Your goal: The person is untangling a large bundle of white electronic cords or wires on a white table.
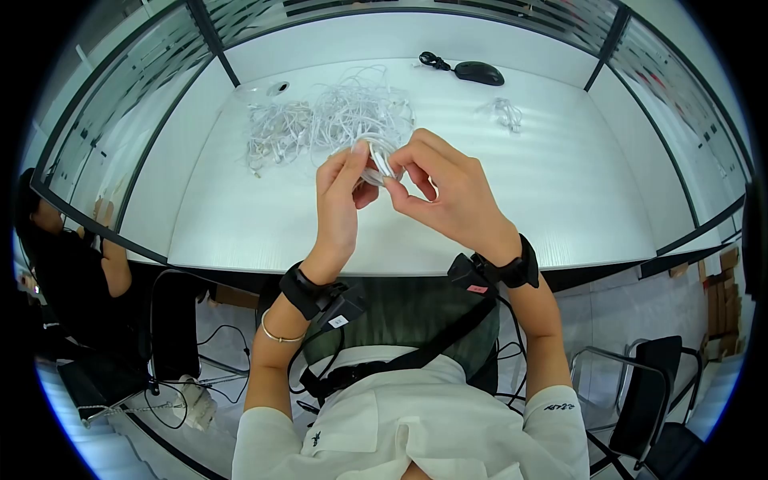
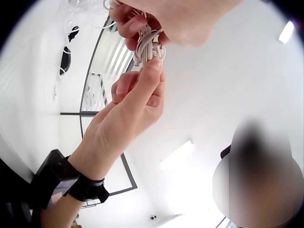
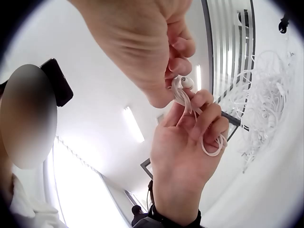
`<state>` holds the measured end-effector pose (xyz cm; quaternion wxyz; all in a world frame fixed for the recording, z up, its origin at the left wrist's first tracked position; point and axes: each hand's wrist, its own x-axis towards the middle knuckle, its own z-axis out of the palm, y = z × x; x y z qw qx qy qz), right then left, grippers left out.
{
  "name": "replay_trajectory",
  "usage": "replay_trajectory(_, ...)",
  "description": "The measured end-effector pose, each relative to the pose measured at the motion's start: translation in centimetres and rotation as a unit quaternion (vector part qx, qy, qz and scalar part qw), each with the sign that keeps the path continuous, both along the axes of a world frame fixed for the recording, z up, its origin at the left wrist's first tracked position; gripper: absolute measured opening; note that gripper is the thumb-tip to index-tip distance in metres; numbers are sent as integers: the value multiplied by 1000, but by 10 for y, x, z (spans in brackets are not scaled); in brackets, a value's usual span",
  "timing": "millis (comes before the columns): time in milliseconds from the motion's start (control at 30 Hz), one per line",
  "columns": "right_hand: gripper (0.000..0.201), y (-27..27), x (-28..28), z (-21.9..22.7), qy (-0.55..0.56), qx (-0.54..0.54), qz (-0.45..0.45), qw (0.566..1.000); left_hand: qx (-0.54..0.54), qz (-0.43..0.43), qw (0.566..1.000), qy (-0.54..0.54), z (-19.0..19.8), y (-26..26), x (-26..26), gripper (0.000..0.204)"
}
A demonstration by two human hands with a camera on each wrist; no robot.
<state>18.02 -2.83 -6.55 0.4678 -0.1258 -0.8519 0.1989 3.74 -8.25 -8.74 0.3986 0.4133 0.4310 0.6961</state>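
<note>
"What could be going wrong?"

"The cable tangle at eleven o'clock may be snagging loops. At twelve, the left hand's and right hand's fingers are pinching the white coil; slackening could be unwinding it."

"What's hidden?"

"Fingers are covering its crossings."

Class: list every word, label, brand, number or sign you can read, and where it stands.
None can be read.
White label, left wrist device: too small.
Red label, right wrist device: too small.
Dark script, right sleeve: too blurred.
Dark mark, shirt front: too small.
</note>
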Motion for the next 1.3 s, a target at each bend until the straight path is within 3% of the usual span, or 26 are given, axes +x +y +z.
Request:
replay_trajectory(100, 17, 1, 6, -1, -52, -43, 10, 998, -58, -24, 997, -51, 2, -1, 7, 32)
replay_trajectory(233, 17, -4, 3, -1, -38, -30, 55, 997, -109, -67, 992, -23, 12, -5, 7, 28)
replay_trajectory(300, 17, -4, 3, -2, -36, -22, 49, 998, -94, -98, 990, -29, 6, -4, -1, 28)
replay_trajectory(400, 16, 0, 6, 3, -7, -103, 40, 994, -43, -163, 981, -100, 4, -6, -14, 27)
replay_trajectory(433, 16, 3, 7, 3, 8, -135, 39, 990, -45, -114, 987, -107, 10, -10, -8, 27)
replay_trajectory(567, 19, 6, 12, 9, -32, -274, 73, 958, -17, -129, 990, -57, 9, -11, -15, 27)
replay_trajectory(767, 21, 13, 13, 4, -27, -310, 111, 944, -61, -97, 993, 37, 13, -16, -11, 31)
replay_trajectory(933, 18, 14, 13, 6, 54, -414, 136, 898, -59, -112, 989, 81, 7, -16, -3, 37)
replay_trajectory(1033, 14, 17, 13, 9, 102, -413, 136, 895, -68, -165, 975, 131, 5, -18, -8, 37)
replay_trajectory(1167, 15, 22, 18, 9, 177, -418, 134, 881, -74, -163, 966, 186, 3, -26, -8, 35)
replay_trajectory(1300, 17, 28, 31, 20, 234, -407, 101, 877, -86, -195, 964, 161, 3, -34, -7, 32)
